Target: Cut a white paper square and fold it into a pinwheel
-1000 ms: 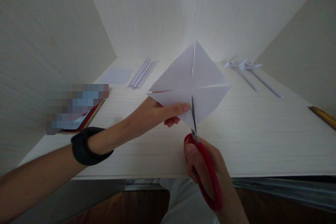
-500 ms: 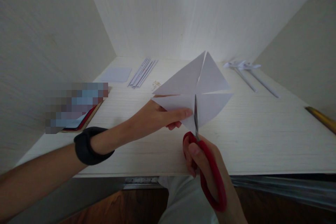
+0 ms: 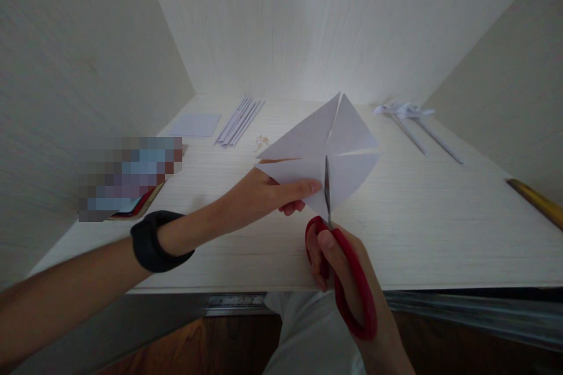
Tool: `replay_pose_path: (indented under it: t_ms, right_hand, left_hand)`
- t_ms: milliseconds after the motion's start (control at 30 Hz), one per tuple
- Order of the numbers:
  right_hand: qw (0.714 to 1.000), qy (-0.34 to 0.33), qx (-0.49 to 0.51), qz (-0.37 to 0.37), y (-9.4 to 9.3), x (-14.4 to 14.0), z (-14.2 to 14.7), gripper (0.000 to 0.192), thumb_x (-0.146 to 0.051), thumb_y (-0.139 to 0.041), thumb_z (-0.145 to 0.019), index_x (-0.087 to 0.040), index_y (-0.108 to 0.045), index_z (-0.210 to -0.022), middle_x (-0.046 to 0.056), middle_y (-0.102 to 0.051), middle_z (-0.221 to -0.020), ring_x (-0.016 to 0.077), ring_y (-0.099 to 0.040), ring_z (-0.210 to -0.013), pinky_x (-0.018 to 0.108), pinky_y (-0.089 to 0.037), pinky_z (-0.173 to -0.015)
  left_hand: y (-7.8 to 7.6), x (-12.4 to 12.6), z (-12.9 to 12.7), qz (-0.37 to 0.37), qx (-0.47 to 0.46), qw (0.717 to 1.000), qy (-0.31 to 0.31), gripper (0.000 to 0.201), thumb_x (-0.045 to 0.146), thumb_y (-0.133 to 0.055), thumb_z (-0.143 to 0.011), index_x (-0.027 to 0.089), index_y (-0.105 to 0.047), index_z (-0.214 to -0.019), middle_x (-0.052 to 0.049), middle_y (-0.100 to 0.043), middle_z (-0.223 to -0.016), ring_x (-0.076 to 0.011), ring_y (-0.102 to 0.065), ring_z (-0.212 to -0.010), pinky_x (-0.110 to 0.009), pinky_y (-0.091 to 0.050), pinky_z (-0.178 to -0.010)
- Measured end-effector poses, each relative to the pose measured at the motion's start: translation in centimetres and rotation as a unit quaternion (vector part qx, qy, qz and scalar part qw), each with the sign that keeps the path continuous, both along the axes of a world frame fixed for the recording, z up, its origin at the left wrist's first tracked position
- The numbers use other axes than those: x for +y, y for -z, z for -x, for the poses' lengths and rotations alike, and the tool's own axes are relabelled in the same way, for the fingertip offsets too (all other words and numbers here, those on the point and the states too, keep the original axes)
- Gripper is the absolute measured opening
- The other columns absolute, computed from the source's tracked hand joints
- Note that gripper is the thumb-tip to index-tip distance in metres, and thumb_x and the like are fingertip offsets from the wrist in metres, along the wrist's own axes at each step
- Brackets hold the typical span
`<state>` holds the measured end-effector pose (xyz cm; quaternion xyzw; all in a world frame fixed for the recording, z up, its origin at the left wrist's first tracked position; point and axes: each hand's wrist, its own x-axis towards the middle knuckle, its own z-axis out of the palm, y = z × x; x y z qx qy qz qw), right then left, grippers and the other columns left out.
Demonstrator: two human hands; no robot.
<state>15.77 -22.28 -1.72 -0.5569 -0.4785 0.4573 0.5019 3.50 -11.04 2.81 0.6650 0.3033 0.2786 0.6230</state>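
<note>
At frame centre, we see our left hand pinching the paper square, three corner slits done; our right hand, clenched on the scissors, is midway through the fourth.

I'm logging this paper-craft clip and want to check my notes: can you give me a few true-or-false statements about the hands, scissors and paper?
1. The right hand holds red-handled scissors. True.
2. The left hand lies flat on the desk. False: it pinches the white paper square held above the desk.
3. The blades are in the paper's near corner. True.
4. The paper has no other cuts. False: slits run in from other corners.
5. Paper strips lie at the back left. True.
</note>
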Motion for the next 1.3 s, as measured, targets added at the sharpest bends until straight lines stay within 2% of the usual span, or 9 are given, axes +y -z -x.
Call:
replay_pose_path:
  t_ms: [167,367,467,633,767,1300]
  right_hand:
    - [0.999,0.000,0.028,0.016,0.4,0.0,0.0,0.052,-0.068,-0.048,-0.084,-0.022,-0.045,-0.063,-0.005,-0.040,-0.050,0.0095,-0.036,-0.044,0.025,-0.027,-0.044]
    - [0.997,-0.039,0.055,0.042,0.9,0.0,-0.3,0.049,-0.067,-0.048,-0.086,-0.021,-0.047,-0.067,-0.006,-0.039,-0.049,0.0091,-0.036,-0.043,0.023,-0.028,-0.041]
    - [0.997,-0.032,0.051,0.044,0.9,0.1,-0.4,0.049,-0.068,-0.047,-0.085,-0.021,-0.047,-0.069,-0.006,-0.040,-0.049,0.0091,-0.036,-0.042,0.023,-0.027,-0.042]
    - [1.000,-0.004,0.006,0.012,0.8,0.4,-0.1,0.055,-0.073,-0.046,-0.083,-0.022,-0.045,-0.062,-0.005,-0.040,-0.048,0.0097,-0.036,-0.044,0.025,-0.027,-0.043]
    - [1.000,0.004,0.015,0.022,0.6,0.4,0.1,0.057,-0.076,-0.046,-0.081,-0.022,-0.043,-0.060,-0.005,-0.039,-0.048,0.0096,-0.036,-0.042,0.025,-0.027,-0.042]
    - [1.000,0.008,0.010,0.013,0.9,0.4,0.1,0.052,-0.070,-0.049,-0.082,-0.023,-0.042,-0.061,-0.004,-0.036,-0.053,0.0096,-0.033,-0.046,0.025,-0.023,-0.041]
  left_hand:
    - [0.0,0.0,-0.1,-0.005,0.000,1.000,-0.001,0.024,0.027,-0.065,-0.075,0.016,-0.054,-0.056,0.006,-0.050,-0.047,-0.0054,-0.044,-0.043,-0.018,-0.034,-0.041]
    - [0.0,0.0,-0.1,-0.017,-0.006,1.000,-0.010,0.024,0.027,-0.066,-0.076,0.016,-0.055,-0.058,0.005,-0.052,-0.050,-0.0062,-0.047,-0.045,-0.018,-0.035,-0.041]
    - [0.1,0.0,-0.1,-0.018,-0.008,1.000,-0.005,0.024,0.027,-0.065,-0.076,0.015,-0.055,-0.058,0.006,-0.052,-0.049,-0.0056,-0.046,-0.044,-0.017,-0.035,-0.041]
    - [0.2,0.0,0.0,-0.017,-0.016,1.000,-0.007,0.024,0.027,-0.065,-0.075,0.015,-0.055,-0.057,0.006,-0.052,-0.048,-0.0050,-0.046,-0.043,-0.017,-0.035,-0.040]
    - [0.2,0.1,-0.1,-0.017,-0.019,1.000,-0.005,0.024,0.025,-0.065,-0.076,0.015,-0.055,-0.057,0.006,-0.052,-0.048,-0.0047,-0.045,-0.043,-0.016,-0.035,-0.039]
    - [0.6,0.2,-0.1,-0.023,-0.022,0.999,0.004,0.023,0.025,-0.064,-0.078,0.015,-0.056,-0.059,0.006,-0.053,-0.048,-0.0046,-0.046,-0.042,-0.016,-0.034,-0.039]
